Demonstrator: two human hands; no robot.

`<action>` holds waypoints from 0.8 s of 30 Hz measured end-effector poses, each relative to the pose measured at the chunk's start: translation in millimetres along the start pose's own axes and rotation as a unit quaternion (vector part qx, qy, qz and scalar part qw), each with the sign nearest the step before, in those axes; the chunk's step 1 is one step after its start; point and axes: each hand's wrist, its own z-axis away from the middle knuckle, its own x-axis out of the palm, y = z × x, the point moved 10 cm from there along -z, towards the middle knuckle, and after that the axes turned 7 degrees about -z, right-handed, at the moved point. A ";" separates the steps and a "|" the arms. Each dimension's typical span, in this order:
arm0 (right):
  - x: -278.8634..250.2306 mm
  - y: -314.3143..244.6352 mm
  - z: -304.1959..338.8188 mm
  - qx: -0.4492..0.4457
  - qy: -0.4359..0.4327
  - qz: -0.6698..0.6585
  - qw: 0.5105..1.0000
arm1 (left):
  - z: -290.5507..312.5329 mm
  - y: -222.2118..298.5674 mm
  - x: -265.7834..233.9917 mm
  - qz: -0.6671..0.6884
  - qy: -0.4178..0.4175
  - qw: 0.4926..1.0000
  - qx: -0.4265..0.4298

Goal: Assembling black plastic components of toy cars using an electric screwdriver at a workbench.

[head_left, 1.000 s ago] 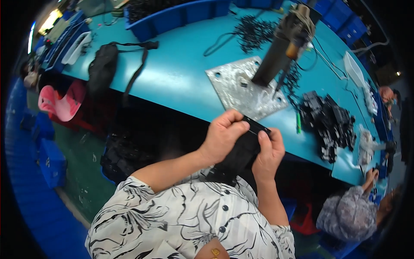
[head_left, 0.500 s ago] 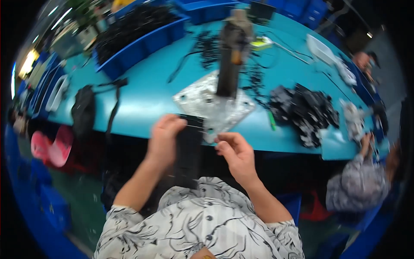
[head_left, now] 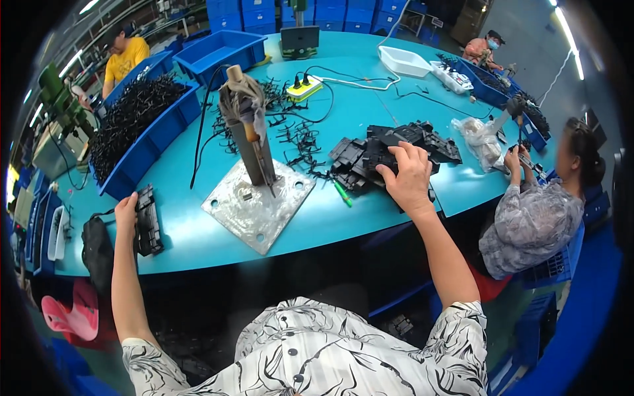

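Note:
My left hand (head_left: 125, 212) rests on a long black plastic part (head_left: 148, 220) that lies near the left front edge of the teal table (head_left: 191, 231). Far to the right, my right hand (head_left: 409, 173) lies spread over a pile of black plastic parts (head_left: 370, 153), fingers on the topmost pieces. Between the two hands a metal post wrapped in cloth (head_left: 249, 132) rises from a square steel base plate (head_left: 259, 203).
A blue bin full of black clips (head_left: 142, 125) stands at the left, a black bag (head_left: 98, 247) at the table edge. Loose small black clips (head_left: 297, 135), a yellow power strip (head_left: 305, 87) and a white tray (head_left: 404, 62) lie farther back. A seated person (head_left: 538, 211) works at the right.
Both hands held the long black part together in front of my body. Now the left hand has carried it out to the table's left edge and the right hand has reached to the pile.

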 end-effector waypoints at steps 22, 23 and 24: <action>9.0 224.3 -26.9 0.200 -0.067 0.107 0.972 | 135.9 72.7 -17.2 -0.082 0.118 0.958 0.247; 15.0 234.5 -23.5 0.190 -0.079 0.079 0.976 | 141.7 72.2 -16.3 -0.082 0.122 0.959 0.242; 19.1 232.5 -24.8 0.179 -0.086 0.076 0.977 | 153.0 70.3 -13.4 -0.079 0.113 0.958 0.252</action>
